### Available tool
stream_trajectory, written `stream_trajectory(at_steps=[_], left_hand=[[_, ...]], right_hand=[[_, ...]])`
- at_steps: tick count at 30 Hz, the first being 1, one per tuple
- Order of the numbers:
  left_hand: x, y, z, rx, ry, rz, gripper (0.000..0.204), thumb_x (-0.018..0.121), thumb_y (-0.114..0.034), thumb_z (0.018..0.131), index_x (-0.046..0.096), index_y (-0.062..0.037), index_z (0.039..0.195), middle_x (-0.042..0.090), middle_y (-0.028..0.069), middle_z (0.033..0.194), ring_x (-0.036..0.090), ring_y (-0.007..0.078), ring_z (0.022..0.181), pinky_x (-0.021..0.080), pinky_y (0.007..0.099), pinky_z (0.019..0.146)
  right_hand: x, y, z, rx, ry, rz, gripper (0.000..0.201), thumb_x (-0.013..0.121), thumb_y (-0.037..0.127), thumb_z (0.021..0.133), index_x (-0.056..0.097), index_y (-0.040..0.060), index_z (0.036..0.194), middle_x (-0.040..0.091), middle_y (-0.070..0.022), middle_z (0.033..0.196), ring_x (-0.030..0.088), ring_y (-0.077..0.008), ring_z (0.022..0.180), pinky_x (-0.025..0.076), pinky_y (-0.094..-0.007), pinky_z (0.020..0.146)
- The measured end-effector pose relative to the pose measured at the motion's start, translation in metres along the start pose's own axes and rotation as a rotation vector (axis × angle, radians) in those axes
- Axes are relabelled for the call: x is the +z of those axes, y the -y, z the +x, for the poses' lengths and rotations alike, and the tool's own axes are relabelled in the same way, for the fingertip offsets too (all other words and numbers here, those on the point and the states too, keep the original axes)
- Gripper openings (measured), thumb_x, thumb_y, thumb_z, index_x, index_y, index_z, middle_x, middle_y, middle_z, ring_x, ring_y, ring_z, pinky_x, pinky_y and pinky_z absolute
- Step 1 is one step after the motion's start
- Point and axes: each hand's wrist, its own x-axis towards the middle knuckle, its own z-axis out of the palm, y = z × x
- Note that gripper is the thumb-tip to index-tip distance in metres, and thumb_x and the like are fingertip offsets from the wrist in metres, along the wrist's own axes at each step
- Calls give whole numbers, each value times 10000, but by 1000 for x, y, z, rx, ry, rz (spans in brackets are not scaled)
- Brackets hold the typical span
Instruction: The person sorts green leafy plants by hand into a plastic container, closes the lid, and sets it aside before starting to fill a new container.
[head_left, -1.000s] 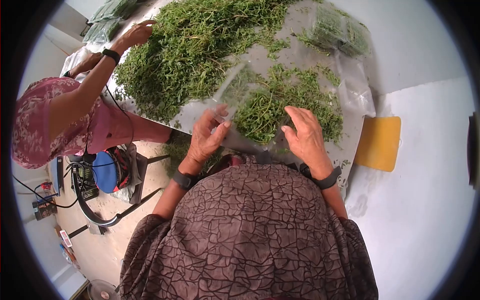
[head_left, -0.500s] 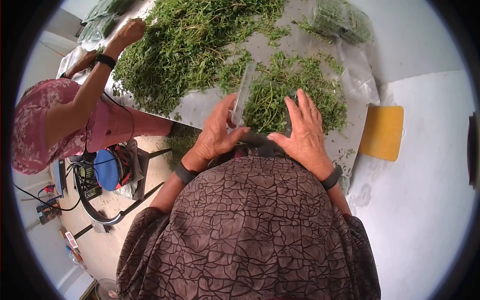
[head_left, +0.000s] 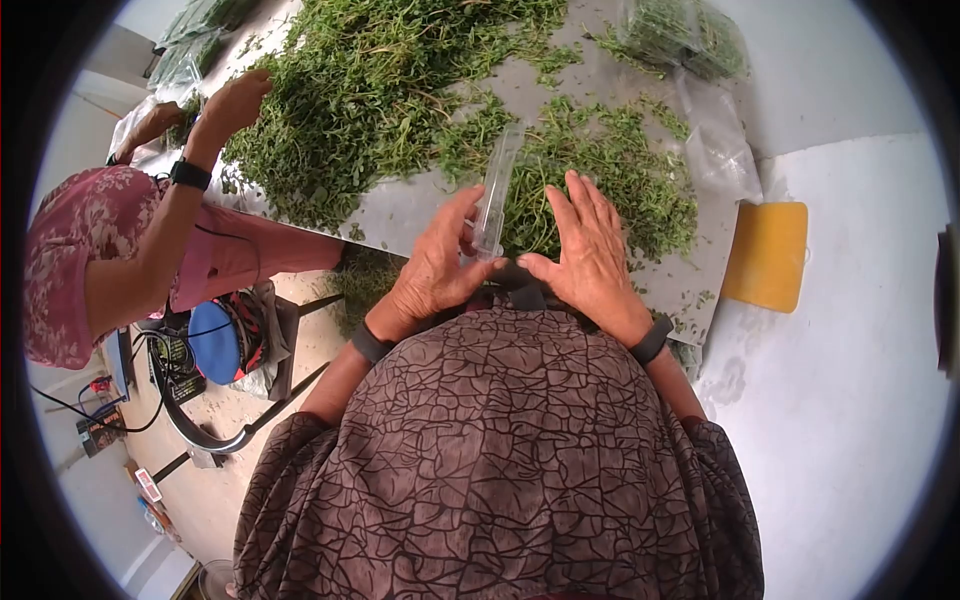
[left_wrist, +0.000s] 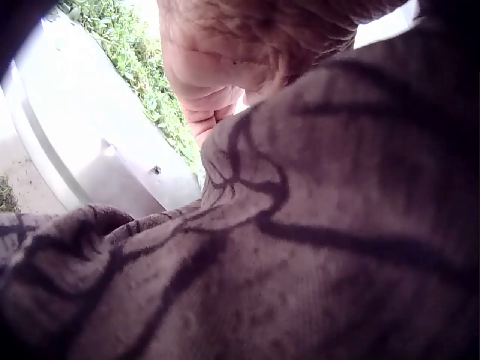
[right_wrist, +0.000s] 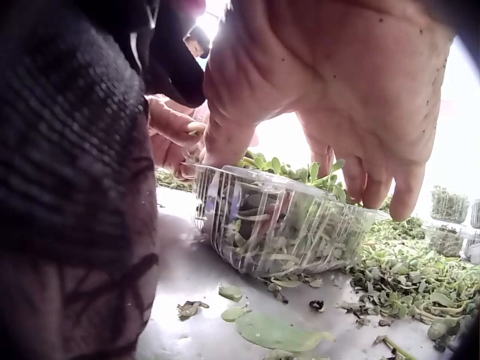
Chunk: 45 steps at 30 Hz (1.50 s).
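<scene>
A clear plastic clamshell box [right_wrist: 277, 225], filled with green leafy stems [head_left: 532, 215], stands on the table close to the wearer's body. Its hinged lid [head_left: 496, 190] is raised along the left side. My left hand [head_left: 432, 262] grips the box at that side, fingers by the lid and thumb along the near rim. Over the filled box, my right hand [head_left: 592, 258] has its fingers extended, fingertips down at the greens and far rim in the right wrist view. In the left wrist view, the patterned garment [left_wrist: 300, 247] hides most of the left hand's work.
A big heap of greens [head_left: 370, 110] covers the table's left and back. Loose greens [head_left: 640, 190] lie right of the box. Filled clear boxes [head_left: 685, 40] are stacked back right beside a plastic bag [head_left: 715, 140]. Another person [head_left: 110, 240] works at the left. A yellow board [head_left: 768, 255] is beyond the table's right edge.
Both hands have come closer together around the box, and the lid now stands steeper. The right hand has moved inward over the greens. The other person's arm has drawn back from the heap.
</scene>
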Motion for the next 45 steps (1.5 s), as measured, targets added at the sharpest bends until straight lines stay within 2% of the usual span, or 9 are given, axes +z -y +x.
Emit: stream_trajectory(at_steps=[13, 20, 24, 26, 29, 32, 38, 41, 45], left_hand=[[-4, -12, -1, 4, 119, 90, 824, 768, -222, 714, 310, -43, 1375, 502, 132, 1054, 540, 198, 746, 485, 321, 683], [-3, -15, 0, 23, 138, 146, 821, 775, -267, 713, 334, -61, 1374, 505, 123, 1030, 519, 204, 710, 477, 325, 652], [-2, -14, 2, 36, 155, 154, 810, 780, -277, 707, 362, -74, 1370, 503, 123, 1033, 511, 200, 703, 478, 326, 646], [-2, -15, 3, 68, 163, 154, 779, 773, -273, 720, 385, -79, 1367, 501, 122, 1035, 517, 198, 705, 481, 328, 642], [0, -16, 3, 69, 161, 168, 720, 755, -254, 745, 414, -74, 1354, 502, 124, 1033, 528, 198, 709, 486, 327, 639], [-1, -17, 5, 68, 193, 197, 666, 731, -229, 773, 428, -76, 1346, 511, 132, 1018, 542, 199, 713, 494, 326, 643], [0, -14, 7, 136, 179, 231, 619, 717, -192, 784, 446, -75, 1329, 530, 141, 962, 558, 203, 642, 496, 328, 593], [0, -20, 9, 145, 195, 222, 560, 696, -175, 778, 466, -28, 1267, 524, 167, 902, 579, 302, 636, 491, 383, 584], [-2, -23, 12, 126, 208, 198, 517, 684, -166, 790, 480, -36, 1246, 526, 153, 894, 583, 296, 640, 488, 387, 578]], right_hand=[[-3, 2, 0, 35, -37, 62, 779, 766, 223, 664, 389, 0, 1309, 315, -241, 1395, 285, -391, 1305, 262, -490, 1058], [-18, -9, -21, 215, -58, 203, 742, 737, 157, 689, 384, 29, 1329, 312, -219, 1419, 335, -384, 1289, 282, -477, 1057], [-12, -17, -33, 291, -142, 288, 616, 682, 150, 758, 412, -16, 1286, 484, -243, 1272, 502, -350, 1158, 427, -412, 934], [-12, -15, -38, 441, -104, 481, 477, 626, 163, 826, 459, -58, 1215, 600, -238, 1090, 623, -319, 943, 494, -378, 794], [-14, -15, -42, 423, -80, 523, 372, 572, 179, 878, 509, -90, 1127, 650, -212, 909, 652, -276, 722, 508, -348, 668], [-6, -22, -45, 432, -6, 589, 366, 538, 213, 907, 531, -109, 1080, 640, -185, 800, 640, -233, 644, 502, -322, 631], [-17, -27, -40, 618, 54, 949, 359, 520, 237, 919, 556, -92, 1059, 626, -101, 789, 640, -180, 659, 502, -291, 590], [-20, -30, -38, 651, 96, 1033, 346, 538, 232, 911, 565, -78, 1062, 635, -90, 823, 639, -170, 666, 506, -275, 582], [-11, -38, -39, 614, 142, 1017, 331, 568, 227, 897, 571, -68, 1047, 641, -93, 815, 627, -137, 649, 499, -244, 561]])
